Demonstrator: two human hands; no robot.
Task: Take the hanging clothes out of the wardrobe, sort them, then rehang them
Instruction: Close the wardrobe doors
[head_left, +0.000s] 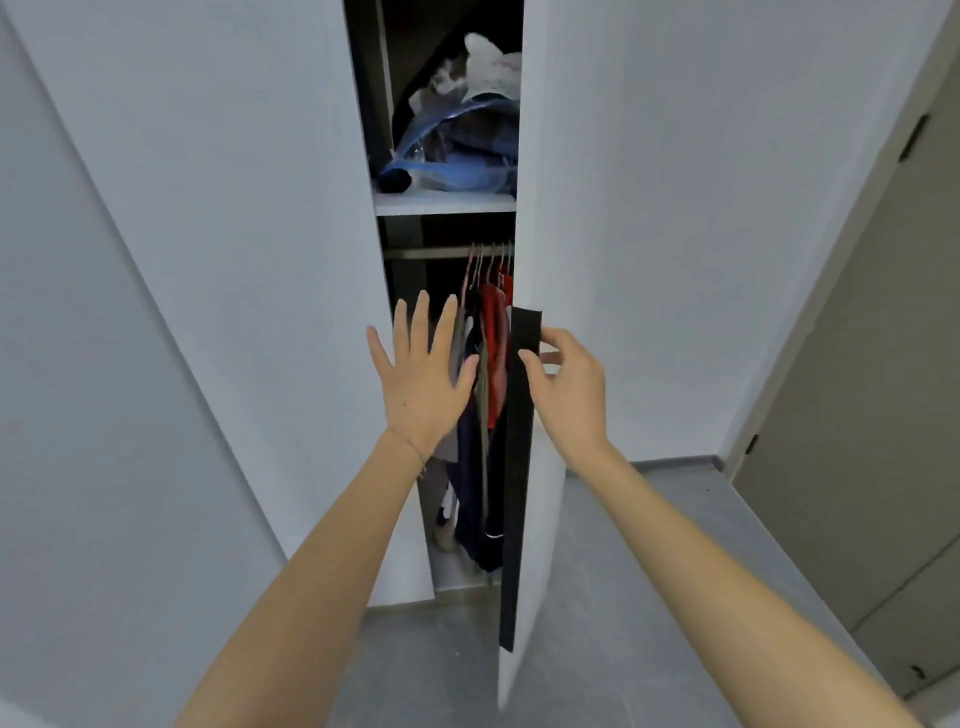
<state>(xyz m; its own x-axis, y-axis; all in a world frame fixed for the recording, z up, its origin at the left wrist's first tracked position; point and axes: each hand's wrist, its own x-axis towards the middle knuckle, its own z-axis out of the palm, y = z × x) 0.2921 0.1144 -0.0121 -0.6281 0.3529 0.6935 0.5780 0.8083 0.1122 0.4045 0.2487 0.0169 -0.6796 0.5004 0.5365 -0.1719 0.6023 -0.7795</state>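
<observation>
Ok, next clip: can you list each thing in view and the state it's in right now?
Left door: partly open.
Right door: partly open, held at its dark edge strip.
Hanging clothes: on hangers on the rail, bunched to the right.
Top shelf: stuffed with bags and loose items.
Left hand: open, fingers spread, empty.
Right hand: gripping the right door's edge.

- Hanging clothes (485, 364): red, navy, grey and olive garments on hangers, bunched at the right end of the rail, hanging straight down.
- Wardrobe (234, 208): white, doors partly open, a narrow gap showing the garments inside.
</observation>
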